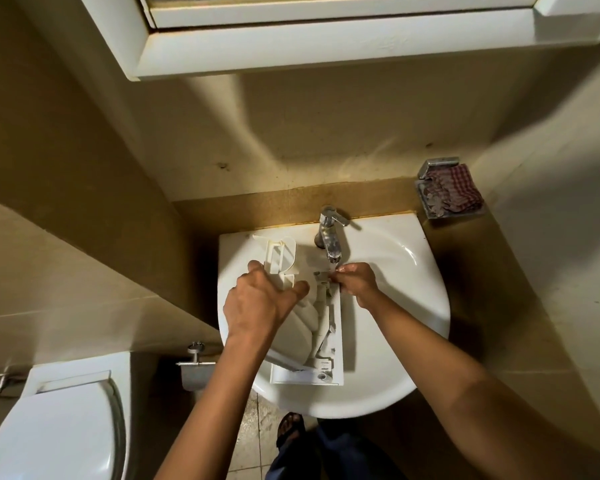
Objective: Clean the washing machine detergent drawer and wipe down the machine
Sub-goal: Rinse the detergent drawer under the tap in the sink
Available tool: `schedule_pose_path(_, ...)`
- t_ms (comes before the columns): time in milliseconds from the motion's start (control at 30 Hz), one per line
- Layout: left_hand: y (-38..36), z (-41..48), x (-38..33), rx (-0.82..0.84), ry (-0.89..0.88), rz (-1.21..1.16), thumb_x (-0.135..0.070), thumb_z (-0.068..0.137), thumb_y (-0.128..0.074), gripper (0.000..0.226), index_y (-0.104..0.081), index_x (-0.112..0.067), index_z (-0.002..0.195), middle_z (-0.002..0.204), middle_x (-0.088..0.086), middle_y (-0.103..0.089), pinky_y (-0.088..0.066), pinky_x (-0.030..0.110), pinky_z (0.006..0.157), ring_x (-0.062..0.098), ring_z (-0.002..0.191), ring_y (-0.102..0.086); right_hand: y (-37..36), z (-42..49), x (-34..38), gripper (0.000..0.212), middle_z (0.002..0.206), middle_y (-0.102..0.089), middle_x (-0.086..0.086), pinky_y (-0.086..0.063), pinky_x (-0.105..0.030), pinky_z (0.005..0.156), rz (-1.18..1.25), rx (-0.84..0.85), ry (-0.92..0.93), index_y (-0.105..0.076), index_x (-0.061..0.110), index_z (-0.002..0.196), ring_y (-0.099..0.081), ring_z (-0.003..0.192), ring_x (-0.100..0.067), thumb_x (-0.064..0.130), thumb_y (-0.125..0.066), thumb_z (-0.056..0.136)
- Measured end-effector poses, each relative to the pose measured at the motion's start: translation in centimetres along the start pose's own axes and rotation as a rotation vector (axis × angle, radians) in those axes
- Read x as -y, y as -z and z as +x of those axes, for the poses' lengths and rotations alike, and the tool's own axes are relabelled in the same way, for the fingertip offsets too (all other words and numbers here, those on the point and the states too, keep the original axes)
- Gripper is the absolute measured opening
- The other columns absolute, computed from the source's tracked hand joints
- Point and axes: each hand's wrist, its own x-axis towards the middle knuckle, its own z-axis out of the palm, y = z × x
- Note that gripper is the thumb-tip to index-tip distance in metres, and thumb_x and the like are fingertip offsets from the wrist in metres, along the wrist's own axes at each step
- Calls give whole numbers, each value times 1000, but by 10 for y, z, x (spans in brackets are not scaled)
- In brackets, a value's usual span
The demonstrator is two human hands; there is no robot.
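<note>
Detergent drawer out, in sink, tap at 12 o'clock. Left hand grips it, right hand pinches far end. Mid-rinse imo; machine wipe-down not done yet.

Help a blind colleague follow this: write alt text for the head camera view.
Seen from above, a person's left hand and right hand hold a white detergent drawer over a white sink, its far end under the faucet. A checked cloth sits in a wall dish to the right; a toilet stands at lower left.
</note>
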Motion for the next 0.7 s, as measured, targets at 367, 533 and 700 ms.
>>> schedule_pose_path(367, -3, -4, 9, -63, 14, -44, -65, 75, -66, 76, -48, -8, 122, 119, 14, -63, -48, 37, 85, 36, 110, -60, -7, 0, 5, 24, 68, -61, -6, -49, -29, 58, -32, -39, 21, -60, 12, 64, -57, 64, -19, 5, -84, 65)
schedule_pose_path(533, -6, -6, 12, -79, 56, -54, -66, 76, -65, 78, -50, -5, 121, 124, 13, -61, -45, 34, 88, 33, 115, -58, -12, -13, 10, 26, 87, -64, -7, -46, -15, 52, 53, 94, 5, -65, -1, 108, -58, 66, -11, -3, -68, 82)
schedule_pose_path(700, -15, -5, 20, -81, 128, -115, -67, 72, -67, 76, -56, -2, 112, 117, 14, -64, -46, 35, 85, 34, 108, -60, -12, -16, 13, 37, 103, -68, -9, -49, -17, 61, 45, 115, 11, -64, 4, 112, -64, 77, -13, -11, -66, 79)
